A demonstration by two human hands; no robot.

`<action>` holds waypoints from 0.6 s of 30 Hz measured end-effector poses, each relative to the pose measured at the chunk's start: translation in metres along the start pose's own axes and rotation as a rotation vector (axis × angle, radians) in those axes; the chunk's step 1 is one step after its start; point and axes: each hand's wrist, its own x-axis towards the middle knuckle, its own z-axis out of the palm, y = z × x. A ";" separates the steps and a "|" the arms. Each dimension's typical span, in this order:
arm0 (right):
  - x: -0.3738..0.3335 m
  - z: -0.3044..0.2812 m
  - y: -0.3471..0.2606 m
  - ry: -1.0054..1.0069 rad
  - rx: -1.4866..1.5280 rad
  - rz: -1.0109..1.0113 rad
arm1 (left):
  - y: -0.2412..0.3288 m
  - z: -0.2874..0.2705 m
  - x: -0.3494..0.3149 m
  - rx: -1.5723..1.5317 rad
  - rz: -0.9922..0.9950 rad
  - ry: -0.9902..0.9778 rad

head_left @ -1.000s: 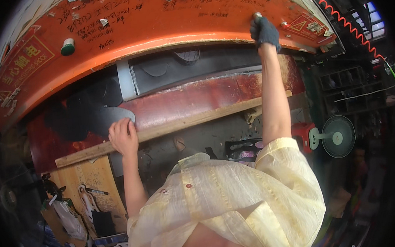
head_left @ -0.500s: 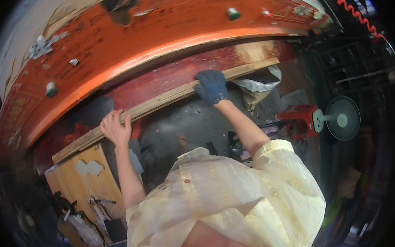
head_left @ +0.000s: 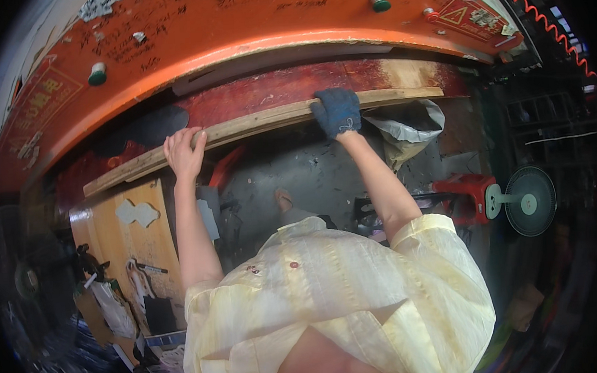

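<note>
A long, narrow wooden board runs across in front of me, along the near side of a worn red surface. Bare, my left hand lies over its left part, fingers across the top and thumb to the right. Further right, my right hand, in a dark blue knitted glove, is closed over the same board. The undersides of both grips are hidden.
Beyond the red surface stands an orange machine front with green-and-white buttons. A pale sack hangs below the board at right, near a red stool and a fan. At left is a wooden panel with a marker.
The whole view has shifted and turned slightly, so the board looks more level. Both hands stay on the board at about the same places.
</note>
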 end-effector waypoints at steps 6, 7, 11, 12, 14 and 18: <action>0.003 -0.012 0.001 -0.046 0.064 -0.024 | 0.007 -0.007 0.001 -0.022 -0.047 -0.092; 0.000 -0.014 0.000 -0.068 0.047 -0.031 | 0.008 -0.010 -0.001 -0.023 -0.035 -0.097; -0.013 -0.024 -0.007 -0.052 0.044 -0.034 | 0.017 -0.024 -0.019 0.003 0.022 -0.034; -0.020 -0.029 -0.009 -0.161 0.056 -0.001 | 0.020 -0.030 -0.032 0.022 -0.043 -0.115; -0.016 -0.033 -0.009 -0.184 0.074 -0.002 | 0.023 -0.034 -0.034 0.003 -0.041 -0.098; 0.014 -0.036 -0.004 -0.428 0.264 0.201 | 0.028 -0.036 -0.029 0.007 -0.092 -0.094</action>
